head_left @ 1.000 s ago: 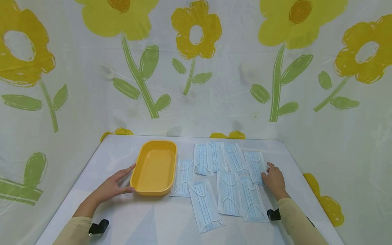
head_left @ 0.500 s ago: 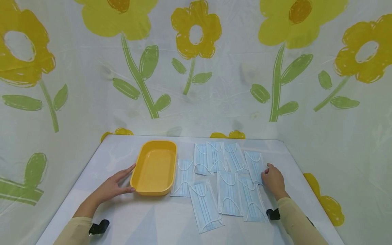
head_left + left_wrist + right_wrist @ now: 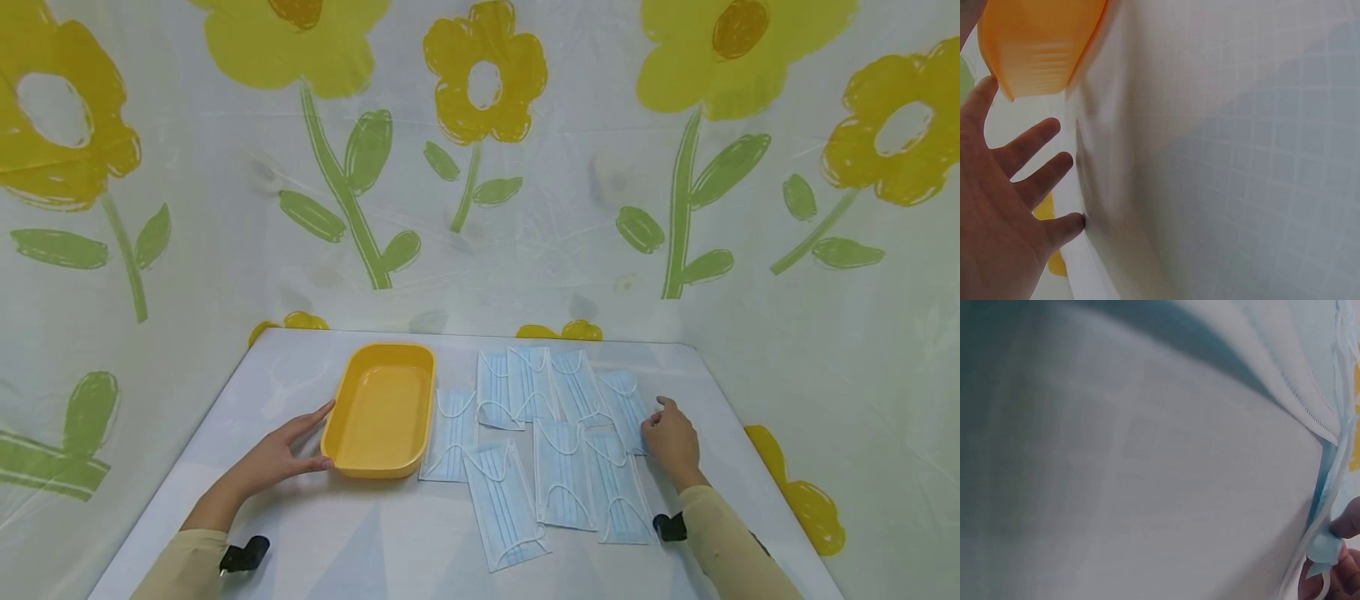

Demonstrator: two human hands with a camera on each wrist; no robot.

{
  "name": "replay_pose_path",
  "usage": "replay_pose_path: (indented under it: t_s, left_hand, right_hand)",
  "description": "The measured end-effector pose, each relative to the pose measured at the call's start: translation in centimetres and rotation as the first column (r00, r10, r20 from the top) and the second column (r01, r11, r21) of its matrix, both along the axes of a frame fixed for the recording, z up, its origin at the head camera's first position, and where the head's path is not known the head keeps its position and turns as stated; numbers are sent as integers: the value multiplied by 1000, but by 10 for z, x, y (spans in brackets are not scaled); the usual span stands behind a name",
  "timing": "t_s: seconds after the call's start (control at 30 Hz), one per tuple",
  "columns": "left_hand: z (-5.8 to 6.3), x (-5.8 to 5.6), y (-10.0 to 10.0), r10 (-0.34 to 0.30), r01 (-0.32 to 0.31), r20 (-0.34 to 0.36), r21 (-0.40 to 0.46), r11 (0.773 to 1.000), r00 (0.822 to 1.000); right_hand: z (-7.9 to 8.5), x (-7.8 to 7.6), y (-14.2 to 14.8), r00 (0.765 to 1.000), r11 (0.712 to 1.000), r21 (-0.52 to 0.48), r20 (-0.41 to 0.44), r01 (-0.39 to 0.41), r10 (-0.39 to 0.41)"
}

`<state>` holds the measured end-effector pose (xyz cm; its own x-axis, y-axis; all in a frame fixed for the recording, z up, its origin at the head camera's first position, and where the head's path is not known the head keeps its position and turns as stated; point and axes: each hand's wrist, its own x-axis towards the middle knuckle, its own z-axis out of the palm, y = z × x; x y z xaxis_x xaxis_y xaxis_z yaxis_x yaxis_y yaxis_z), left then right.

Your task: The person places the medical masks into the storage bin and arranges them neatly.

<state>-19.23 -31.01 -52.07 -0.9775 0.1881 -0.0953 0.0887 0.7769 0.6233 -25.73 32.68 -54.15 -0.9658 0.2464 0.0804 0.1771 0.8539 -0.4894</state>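
Note:
A yellow tray [image 3: 381, 417] stands on the left half of the table. My left hand [image 3: 273, 458] touches its left rim with thumb and forefinger spread; in the left wrist view the hand's [image 3: 997, 212] other fingers reach out straight, apart from the tray [image 3: 1038, 56]. At the right end of a group of blue disposable face masks, my right hand [image 3: 670, 442] holds the edge of one face mask [image 3: 622, 408]. Up close in the right wrist view, a bunched bit of mask [image 3: 1324, 547] is pinched between thumb and finger of that hand [image 3: 1350, 569].
Several more face masks [image 3: 562, 475] lie flat between the tray and the right hand, some overlapping, with white ear loops loose on top. The white table [image 3: 300, 550] meets a flower-printed cloth [image 3: 525, 250] behind and at both sides.
Both hands stay practically where they were, and the tray has not moved. The mask at my right hand looks slightly tilted now at its right edge.

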Motion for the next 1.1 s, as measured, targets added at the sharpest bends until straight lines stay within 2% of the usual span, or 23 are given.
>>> replay_pose_path:
  t_s: [0.47,0.73,1.1]
  left_hand:
    - [-1,-1,0,1,-1,0,1,1000,1000]
    - [0,0,0,-7,7,-6,-2,1000,1000]
    - [-2,-2,-1,-5,4,-10,-9,1000,1000]
  right_hand:
    - [0,0,-1,1000,1000,-25,-28,-3,2]
    - [-3,1,-3,1000,997,-71,16,20,-19]
    - [-1,1,0,998,992,-115,18,-59,62]
